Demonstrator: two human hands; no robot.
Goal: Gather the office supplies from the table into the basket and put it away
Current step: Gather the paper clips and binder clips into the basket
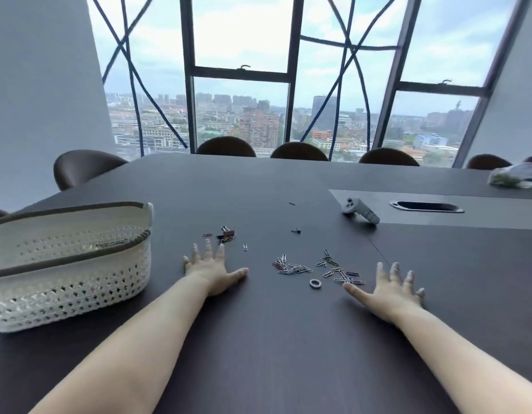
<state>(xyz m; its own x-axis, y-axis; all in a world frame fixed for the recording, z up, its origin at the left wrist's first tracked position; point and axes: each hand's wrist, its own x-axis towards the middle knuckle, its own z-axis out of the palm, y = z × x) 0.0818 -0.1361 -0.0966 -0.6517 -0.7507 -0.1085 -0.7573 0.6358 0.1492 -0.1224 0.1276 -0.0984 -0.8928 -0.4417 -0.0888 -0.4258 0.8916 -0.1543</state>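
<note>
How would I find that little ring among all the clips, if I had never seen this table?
Start at the dark table and find the person's right hand, lying flat with spread fingers. Just left of its thumb, at the near edge of the scattered paper clips, lies the small ring. It alone is a closed, pale round loop; its neighbours are long bent wire.

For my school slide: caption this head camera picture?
Two open hands flat beside scattered paper clips, white basket waiting.

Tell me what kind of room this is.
Probably a high-rise office meeting room: a long dark table ringed by chairs, a cable port set into it, and a window overlooking city rooftops.
</note>
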